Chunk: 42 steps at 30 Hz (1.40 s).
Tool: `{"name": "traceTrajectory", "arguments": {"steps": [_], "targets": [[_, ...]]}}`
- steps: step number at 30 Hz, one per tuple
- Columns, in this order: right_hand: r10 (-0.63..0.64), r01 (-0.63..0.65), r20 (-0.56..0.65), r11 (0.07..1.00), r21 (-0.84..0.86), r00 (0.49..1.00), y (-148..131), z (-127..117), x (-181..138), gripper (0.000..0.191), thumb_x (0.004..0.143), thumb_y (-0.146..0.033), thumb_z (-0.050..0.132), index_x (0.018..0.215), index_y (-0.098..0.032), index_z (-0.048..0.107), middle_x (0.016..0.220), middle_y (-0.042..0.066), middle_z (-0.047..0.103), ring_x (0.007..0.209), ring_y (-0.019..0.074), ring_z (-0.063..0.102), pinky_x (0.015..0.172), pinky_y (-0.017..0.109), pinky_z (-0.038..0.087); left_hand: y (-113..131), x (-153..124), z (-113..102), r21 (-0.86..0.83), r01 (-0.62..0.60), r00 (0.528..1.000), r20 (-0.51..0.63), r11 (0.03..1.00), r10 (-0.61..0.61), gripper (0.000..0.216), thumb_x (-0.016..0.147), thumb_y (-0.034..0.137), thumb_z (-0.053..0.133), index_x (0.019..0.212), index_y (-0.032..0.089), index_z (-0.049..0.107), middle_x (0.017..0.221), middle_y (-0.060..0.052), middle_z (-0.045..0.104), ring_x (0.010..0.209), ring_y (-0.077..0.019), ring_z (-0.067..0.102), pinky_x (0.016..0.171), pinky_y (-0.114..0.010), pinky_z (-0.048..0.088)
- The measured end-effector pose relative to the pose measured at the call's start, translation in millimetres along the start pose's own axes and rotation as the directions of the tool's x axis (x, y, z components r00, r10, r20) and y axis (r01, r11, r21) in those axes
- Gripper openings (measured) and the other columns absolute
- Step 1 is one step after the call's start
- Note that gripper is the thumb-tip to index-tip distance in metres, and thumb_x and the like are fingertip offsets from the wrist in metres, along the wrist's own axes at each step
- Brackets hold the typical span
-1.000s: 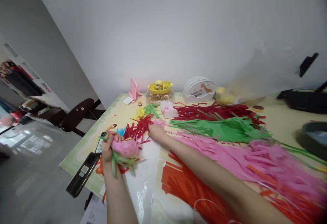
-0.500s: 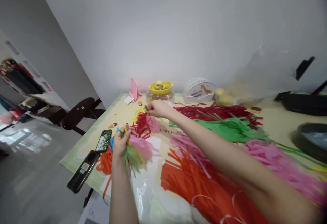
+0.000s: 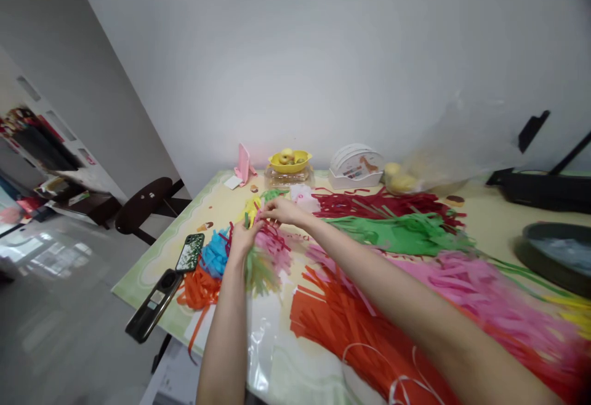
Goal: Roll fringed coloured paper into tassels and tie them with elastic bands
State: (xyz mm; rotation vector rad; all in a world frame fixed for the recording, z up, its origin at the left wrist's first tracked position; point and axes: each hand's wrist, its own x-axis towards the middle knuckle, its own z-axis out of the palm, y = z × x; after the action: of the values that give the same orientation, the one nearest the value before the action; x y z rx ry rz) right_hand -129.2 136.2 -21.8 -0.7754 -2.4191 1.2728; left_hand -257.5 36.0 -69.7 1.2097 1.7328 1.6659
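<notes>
My left hand point(image 3: 244, 237) is closed round the tops of a bunch of paper tassels point(image 3: 262, 269). Pale green, pink and dark red fringe hangs from the bunch to the right. Against it, my right hand point(image 3: 281, 212) has its fingers pinched together at the bunch's upper end, close to dark red strips; the fingertips are partly hidden. Left of the hands a blue tassel point(image 3: 215, 253) and an orange tassel point(image 3: 200, 288) lie on the table. Just beyond them are a yellow tassel point(image 3: 250, 207) and a small green tassel point(image 3: 273, 194).
Fringed paper lies to the right: dark red point(image 3: 369, 203), green point(image 3: 401, 232), pink point(image 3: 471, 276) and orange point(image 3: 341, 325). Two phones, one black point(image 3: 154, 306) and one patterned point(image 3: 189, 253), rest by the left edge. At the back stand a yellow fruit bowl point(image 3: 290, 165) and a white holder point(image 3: 355, 170).
My left hand has moved up and right with the bunch, meeting my right hand. The dark red tassel has left its spot on the table and now shows at the bunch.
</notes>
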Motion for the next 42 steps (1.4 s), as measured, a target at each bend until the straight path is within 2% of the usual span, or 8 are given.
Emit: {"name": "traceTrajectory", "arguments": {"steps": [8,14,20,23,25,30,35,42], "targets": [[0.027,-0.03,0.06,0.998,0.052,0.998,6,0,2,0.011,0.092,-0.017,0.055,0.092,-0.011,0.064,0.077,0.005,0.072,0.066,0.0101,0.068,0.064,0.02,0.056,2,-1,-13,-0.032,0.082,0.99,-0.109,0.996,-0.085,0.029,0.055,0.037,0.08,0.064,0.012,0.07,0.055,-0.002,0.064,0.056,-0.0152,0.055,0.057,-0.024,0.039],[0.095,-0.081,0.062,0.977,-0.199,0.994,9,14,7,0.024,0.091,-0.031,0.06,0.108,-0.013,0.062,0.1,0.006,0.067,0.084,0.0159,0.066,0.073,0.034,0.056,24,-7,-23,-0.068,0.075,0.981,-0.173,0.995,-0.086,0.037,0.052,0.041,0.082,0.068,0.009,0.072,0.059,-0.004,0.067,0.061,-0.0174,0.059,0.062,-0.027,0.044],[0.057,-0.118,-0.153,0.895,-0.43,0.987,20,16,7,0.034,0.092,-0.032,0.058,0.121,-0.014,0.056,0.125,0.012,0.056,0.107,0.0234,0.058,0.09,0.044,0.05,73,-75,-105,-0.132,-0.039,0.952,-0.308,0.991,-0.004,0.036,0.066,0.045,0.076,0.082,0.013,0.069,0.07,-0.003,0.07,0.065,-0.0156,0.063,0.066,-0.026,0.05],[-0.034,-0.005,-0.076,0.885,-0.465,0.997,15,41,-2,0.031,0.093,-0.032,0.056,0.118,-0.015,0.058,0.122,0.01,0.058,0.106,0.0223,0.059,0.089,0.044,0.05,83,-121,-148,-0.135,-0.071,0.895,-0.447,0.988,0.003,0.037,0.06,0.043,0.081,0.082,0.016,0.068,0.064,0.001,0.067,0.065,-0.0149,0.063,0.063,-0.023,0.051],[-0.069,0.078,0.038,0.88,-0.468,0.997,11,68,-10,0.027,0.092,-0.032,0.057,0.112,-0.014,0.061,0.113,0.008,0.063,0.097,0.0197,0.062,0.084,0.04,0.052,83,-146,-164,-0.095,0.033,0.874,-0.48,0.995,-0.075,0.043,0.055,0.046,0.083,0.08,0.014,0.07,0.064,0.0,0.067,0.063,-0.0142,0.062,0.06,-0.021,0.051],[-0.061,0.123,0.143,0.868,-0.481,0.988,11,126,-24,0.026,0.092,-0.032,0.057,0.111,-0.014,0.061,0.108,0.007,0.064,0.091,0.0179,0.063,0.079,0.038,0.054,70,-187,-162,-0.017,0.339,0.897,-0.297,0.941,-0.328,0.051,0.053,0.052,0.082,0.085,0.013,0.073,0.07,-0.004,0.069,0.067,-0.0181,0.062,0.062,-0.025,0.051],[-0.046,0.072,0.065,0.858,-0.508,0.997,11,144,-16,0.027,0.093,-0.031,0.056,0.114,-0.015,0.059,0.114,0.008,0.062,0.099,0.0202,0.062,0.084,0.041,0.053,61,-205,-150,0.233,0.316,0.949,-0.052,0.92,-0.312,0.038,0.067,0.051,0.074,0.072,0.013,0.071,0.07,-0.004,0.066,0.069,-0.018,0.058,0.064,-0.024,0.045],[-0.057,0.066,0.033,0.859,-0.508,0.998,3,144,-11,0.027,0.092,-0.032,0.057,0.112,-0.014,0.06,0.111,0.008,0.063,0.095,0.0194,0.062,0.083,0.04,0.053,55,-219,-142,0.266,0.317,0.937,0.059,0.91,-0.344,0.037,0.074,0.05,0.067,0.068,0.014,0.068,0.07,-0.003,0.064,0.068,-0.017,0.053,0.064,-0.023,0.042]]}}
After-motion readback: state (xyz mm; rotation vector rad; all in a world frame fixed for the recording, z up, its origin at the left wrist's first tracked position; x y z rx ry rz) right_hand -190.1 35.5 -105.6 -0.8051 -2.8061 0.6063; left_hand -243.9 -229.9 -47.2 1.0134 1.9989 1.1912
